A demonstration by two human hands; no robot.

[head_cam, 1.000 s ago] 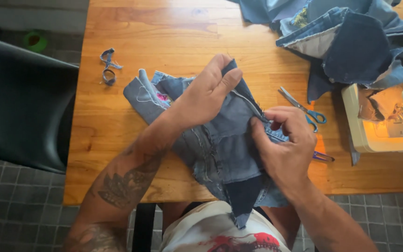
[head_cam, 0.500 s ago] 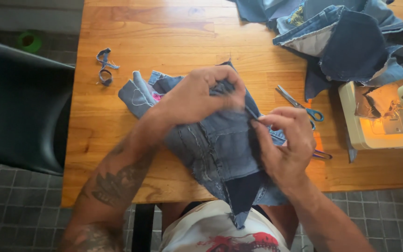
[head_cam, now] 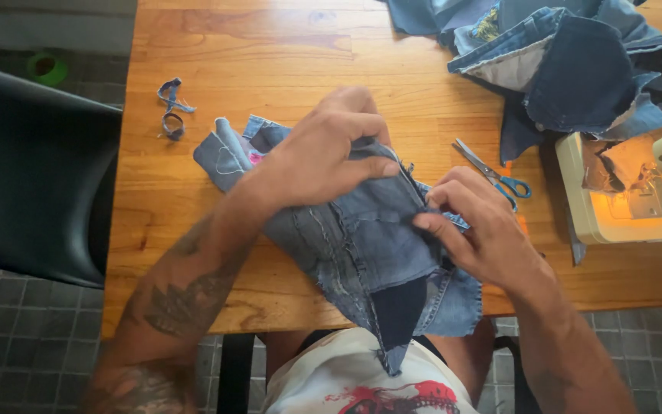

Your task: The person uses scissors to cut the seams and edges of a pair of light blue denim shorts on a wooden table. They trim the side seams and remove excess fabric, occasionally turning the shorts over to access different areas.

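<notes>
A patchwork denim piece (head_cam: 362, 245) lies across the near edge of the wooden table (head_cam: 270, 61) and hangs over it toward my lap. My left hand (head_cam: 323, 153) rests on top of the denim, fingers curled over its upper fold and gripping it. My right hand (head_cam: 473, 226) pinches the denim's right edge between thumb and fingers. Blue-handled scissors (head_cam: 499, 178) lie just beyond my right hand, partly hidden by it.
A heap of denim pieces (head_cam: 561, 61) covers the far right corner. A cream sewing machine (head_cam: 637, 192) with its lamp on stands at the right edge. A small denim scrap (head_cam: 170, 107) lies at the left. A dark chair (head_cam: 32, 169) stands left of the table.
My left hand has shifted right and lower over the fold, fingers now curled down onto the denim. My right hand moved slightly left along the seam edge.
</notes>
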